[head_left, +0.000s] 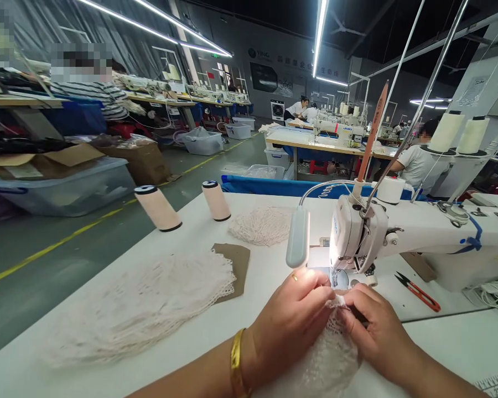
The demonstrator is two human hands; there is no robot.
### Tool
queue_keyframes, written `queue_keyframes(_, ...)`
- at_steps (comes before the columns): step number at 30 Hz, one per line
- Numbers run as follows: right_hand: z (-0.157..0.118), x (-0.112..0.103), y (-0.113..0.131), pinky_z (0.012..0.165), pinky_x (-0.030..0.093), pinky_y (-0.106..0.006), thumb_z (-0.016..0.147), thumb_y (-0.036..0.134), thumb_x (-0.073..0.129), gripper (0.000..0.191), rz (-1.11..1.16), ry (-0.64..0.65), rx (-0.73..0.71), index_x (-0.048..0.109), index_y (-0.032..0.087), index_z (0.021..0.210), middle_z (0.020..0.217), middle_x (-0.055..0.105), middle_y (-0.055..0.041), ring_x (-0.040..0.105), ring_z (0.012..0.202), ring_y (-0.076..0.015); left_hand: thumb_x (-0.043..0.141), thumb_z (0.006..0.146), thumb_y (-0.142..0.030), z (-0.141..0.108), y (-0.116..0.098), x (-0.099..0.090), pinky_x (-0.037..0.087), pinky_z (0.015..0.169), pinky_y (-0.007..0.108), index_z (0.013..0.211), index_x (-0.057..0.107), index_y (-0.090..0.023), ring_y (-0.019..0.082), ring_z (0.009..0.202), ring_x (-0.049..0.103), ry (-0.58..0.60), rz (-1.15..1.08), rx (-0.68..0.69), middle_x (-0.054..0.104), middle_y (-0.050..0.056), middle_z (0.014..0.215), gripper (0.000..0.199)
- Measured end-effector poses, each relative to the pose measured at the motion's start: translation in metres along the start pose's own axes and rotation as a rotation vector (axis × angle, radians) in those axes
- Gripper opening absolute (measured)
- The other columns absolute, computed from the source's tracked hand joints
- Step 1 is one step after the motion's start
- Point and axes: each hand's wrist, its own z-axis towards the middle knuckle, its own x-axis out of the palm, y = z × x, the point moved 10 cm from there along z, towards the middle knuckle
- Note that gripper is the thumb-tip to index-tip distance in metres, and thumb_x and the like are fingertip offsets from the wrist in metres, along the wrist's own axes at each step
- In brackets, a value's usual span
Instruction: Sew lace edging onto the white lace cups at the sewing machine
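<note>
1. Evidently both hands at work under the machine head: left hand (pixel 292 318) and right hand (pixel 379 326) each pinch the upper end of a white lace piece (pixel 334 359), fingertips closed on it, close together.
2. Lace piece lies just in front of the needle area of the sewing machine (pixel 423 226); its lower part hangs between the wrists, slightly blurred.
3. Lamp (pixel 299 237), lit, beside the machine head, above the left hand.
4. Left on the white bench (pixel 268 271): large lace pile (pixel 149 304), partly over a brown card (pixel 236 268). Smaller lace pile (pixel 261 225) behind, near two peach thread cones (pixel 216 200).
5. Red-handled snips (pixel 419 292) right of the right hand, apart from it.
</note>
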Motion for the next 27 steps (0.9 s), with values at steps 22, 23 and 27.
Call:
queue_keyframes(22,-0.001,-0.007,0.020,0.072,0.043,-0.028,0.101,0.009,0.048,0.018,-0.037,-0.094,-0.193,0.052,0.025,0.093,0.084,0.063,0.0033,0.054,0.076,-0.0155,0.049,0.102,-0.015,-0.001,-0.006,-0.012,0.057,0.079,0.033,0.105,0.073,-0.023,0.021,0.092,0.062,-0.129,0.102,0.037,0.068,0.007,0.105,0.025)
queue_keyframes(23,-0.001,-0.006,0.020,0.073,0.043,-0.028,0.101,0.009,0.048,0.019,-0.037,-0.091,-0.196,0.053,0.025,0.094,0.085,0.063,0.0032,0.054,0.076,-0.0155,0.049,0.103,-0.015,-0.002,-0.007,-0.012,0.057,0.079,0.034,0.105,0.073,-0.023,0.021,0.092,0.062,-0.124,0.111,0.045,0.069,0.008,0.106,0.025)
queue_keyframes(27,-0.002,-0.004,0.019,0.078,0.044,-0.030,0.102,0.009,0.048,0.018,-0.032,-0.078,-0.193,0.055,0.025,0.097,0.088,0.065,0.0026,0.056,0.079,-0.0160,0.049,0.102,-0.013,-0.002,-0.008,-0.011,0.057,0.081,0.034,0.098,0.072,-0.022,0.020,0.092,0.062,-0.112,0.138,0.054,0.069,0.007,0.108,0.025)
